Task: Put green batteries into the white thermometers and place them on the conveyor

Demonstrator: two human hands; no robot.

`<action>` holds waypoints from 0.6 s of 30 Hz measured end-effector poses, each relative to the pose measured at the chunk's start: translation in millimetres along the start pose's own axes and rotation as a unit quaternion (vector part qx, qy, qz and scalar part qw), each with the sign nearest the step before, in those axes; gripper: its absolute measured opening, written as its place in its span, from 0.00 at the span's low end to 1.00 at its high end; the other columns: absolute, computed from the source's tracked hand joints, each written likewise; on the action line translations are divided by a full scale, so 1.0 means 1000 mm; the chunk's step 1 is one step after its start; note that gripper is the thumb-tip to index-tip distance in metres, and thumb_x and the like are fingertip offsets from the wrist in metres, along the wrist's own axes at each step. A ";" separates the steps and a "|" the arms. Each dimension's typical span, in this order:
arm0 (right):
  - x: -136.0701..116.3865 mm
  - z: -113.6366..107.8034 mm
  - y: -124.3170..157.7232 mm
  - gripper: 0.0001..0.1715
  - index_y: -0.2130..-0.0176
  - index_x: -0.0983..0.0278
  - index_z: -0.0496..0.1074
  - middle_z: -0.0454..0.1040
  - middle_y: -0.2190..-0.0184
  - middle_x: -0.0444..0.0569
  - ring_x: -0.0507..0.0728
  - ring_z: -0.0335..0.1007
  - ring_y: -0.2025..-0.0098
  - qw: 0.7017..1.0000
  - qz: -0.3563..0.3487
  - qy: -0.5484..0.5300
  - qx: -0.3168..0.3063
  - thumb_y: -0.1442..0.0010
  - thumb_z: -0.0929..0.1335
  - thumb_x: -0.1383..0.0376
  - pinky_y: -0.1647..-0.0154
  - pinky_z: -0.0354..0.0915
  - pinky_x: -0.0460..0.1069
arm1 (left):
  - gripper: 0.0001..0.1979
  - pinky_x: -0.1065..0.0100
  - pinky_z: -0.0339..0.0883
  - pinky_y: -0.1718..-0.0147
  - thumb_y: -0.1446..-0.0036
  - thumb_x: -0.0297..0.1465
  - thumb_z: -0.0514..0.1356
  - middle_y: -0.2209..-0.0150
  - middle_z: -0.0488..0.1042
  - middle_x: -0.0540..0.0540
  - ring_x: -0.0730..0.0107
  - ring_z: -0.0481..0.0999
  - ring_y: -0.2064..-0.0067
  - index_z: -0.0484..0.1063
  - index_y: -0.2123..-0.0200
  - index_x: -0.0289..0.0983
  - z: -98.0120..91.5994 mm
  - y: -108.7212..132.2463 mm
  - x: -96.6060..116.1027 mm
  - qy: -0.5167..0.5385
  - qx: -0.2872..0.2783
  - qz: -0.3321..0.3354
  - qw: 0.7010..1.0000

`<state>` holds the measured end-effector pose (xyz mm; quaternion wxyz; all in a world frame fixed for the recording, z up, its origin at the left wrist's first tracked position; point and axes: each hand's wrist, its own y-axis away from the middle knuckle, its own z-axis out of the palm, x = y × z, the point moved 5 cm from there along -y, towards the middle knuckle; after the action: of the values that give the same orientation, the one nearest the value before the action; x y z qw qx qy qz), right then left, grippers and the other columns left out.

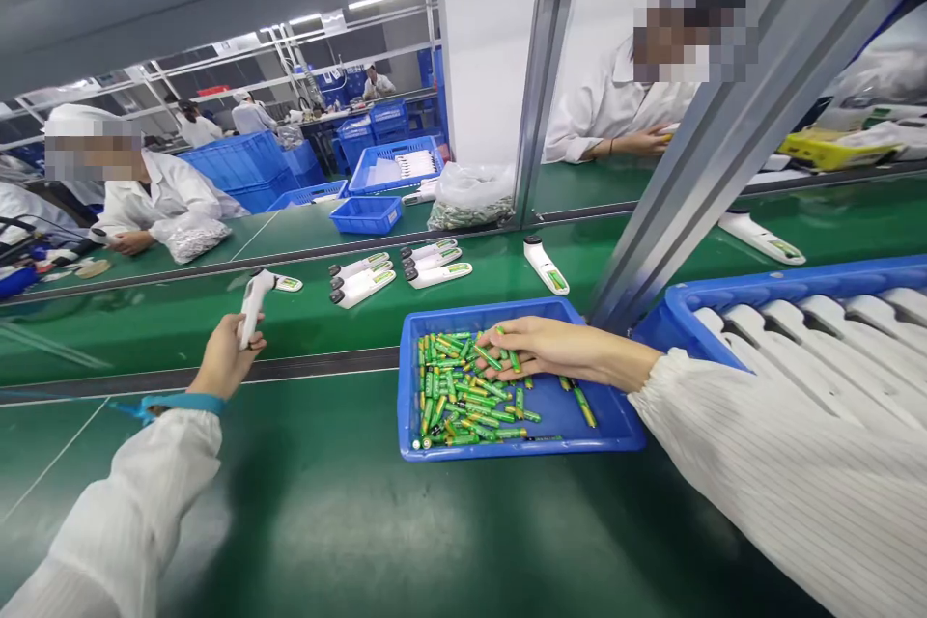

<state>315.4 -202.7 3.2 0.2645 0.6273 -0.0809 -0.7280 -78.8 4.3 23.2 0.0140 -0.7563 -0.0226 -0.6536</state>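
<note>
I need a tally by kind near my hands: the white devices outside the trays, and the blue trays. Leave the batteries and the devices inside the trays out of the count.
White devices lying on the belt: 9 (one partly hidden)
White device in the left hand: 1
Blue trays: 2
Total: 12

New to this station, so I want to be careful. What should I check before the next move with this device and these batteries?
1. Left hand grips the white handheld device: ok, fingers wrap its handle.
2. Right hand has hold of a battery: cannot tell, fingers lie among the green batteries.
3. Batteries stay inside the blue tray: ok, none visible beyond its rim.
4. Battery compartment is ready: cannot tell, it isn't visible.
5. White devices on the belt stay apart from the tray: ok, none touch it.
</note>
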 end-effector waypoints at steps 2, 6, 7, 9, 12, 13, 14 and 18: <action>0.001 -0.003 -0.001 0.15 0.49 0.68 0.69 0.76 0.51 0.56 0.56 0.76 0.51 0.999 -0.006 0.037 0.016 0.31 0.64 0.62 0.43 0.70 0.52 | 0.14 0.76 0.51 0.83 0.35 0.35 0.50 0.76 0.61 0.53 0.84 0.47 0.82 0.71 0.65 0.35 0.023 0.028 0.009 0.053 -0.050 -0.016 0.997; -0.005 -0.007 -0.001 0.19 0.46 0.67 0.69 0.73 0.46 0.58 0.62 0.71 0.45 0.945 -0.093 0.289 0.121 0.35 0.66 0.64 0.38 0.63 0.59 | 0.14 0.78 0.51 0.85 0.33 0.35 0.51 0.77 0.55 0.55 0.85 0.41 0.83 0.74 0.61 0.34 0.090 0.099 0.036 0.279 -0.173 -0.079 0.941; -0.010 -0.003 0.002 0.19 0.46 0.66 0.70 0.72 0.45 0.58 0.64 0.68 0.42 0.905 -0.139 0.372 0.155 0.36 0.66 0.65 0.37 0.60 0.61 | 0.16 0.78 0.52 0.84 0.33 0.37 0.51 0.77 0.54 0.55 0.85 0.43 0.83 0.74 0.61 0.33 0.109 0.117 0.044 0.308 -0.200 -0.092 0.926; -0.015 0.013 0.009 0.19 0.47 0.66 0.72 0.73 0.46 0.58 0.65 0.67 0.42 0.832 -0.212 0.479 0.183 0.37 0.66 0.67 0.38 0.59 0.62 | 0.18 0.78 0.52 0.85 0.34 0.41 0.53 0.78 0.55 0.55 0.84 0.47 0.83 0.74 0.62 0.33 0.145 0.148 0.058 0.338 -0.253 -0.106 0.900; -0.009 0.048 0.015 0.18 0.48 0.64 0.74 0.78 0.54 0.52 0.60 0.74 0.53 0.859 -0.205 0.467 0.033 0.34 0.62 0.66 0.47 0.67 0.54 | 0.21 0.77 0.52 0.85 0.35 0.47 0.52 0.77 0.58 0.54 0.82 0.52 0.83 0.74 0.61 0.35 0.193 0.177 0.073 0.360 -0.326 -0.110 0.867; -0.004 0.059 0.017 0.19 0.48 0.63 0.75 0.79 0.55 0.49 0.58 0.75 0.54 0.878 -0.181 0.442 -0.037 0.33 0.61 0.65 0.49 0.67 0.52 | 0.23 0.77 0.51 0.85 0.35 0.48 0.51 0.77 0.60 0.53 0.82 0.54 0.83 0.74 0.60 0.35 0.206 0.183 0.074 0.366 -0.345 -0.110 0.857; 0.000 0.067 0.019 0.19 0.49 0.61 0.75 0.79 0.54 0.47 0.57 0.75 0.54 0.890 -0.152 0.419 -0.094 0.32 0.60 0.63 0.50 0.67 0.50 | 0.24 0.77 0.51 0.85 0.35 0.49 0.50 0.76 0.60 0.53 0.81 0.56 0.83 0.73 0.59 0.35 0.217 0.186 0.075 0.371 -0.362 -0.111 0.848; 0.011 0.067 0.020 0.20 0.48 0.59 0.75 0.79 0.54 0.46 0.58 0.75 0.55 0.892 -0.086 0.433 -0.095 0.32 0.61 0.58 0.53 0.67 0.50 | 0.26 0.76 0.52 0.84 0.33 0.49 0.47 0.77 0.60 0.53 0.81 0.59 0.82 0.73 0.58 0.34 0.241 0.188 0.066 0.372 -0.382 -0.101 0.840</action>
<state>256.1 -238.8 16.2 0.2676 0.8568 0.1654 -0.4085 179.2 -169.7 54.7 -0.3344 -0.3948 0.1593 -0.8408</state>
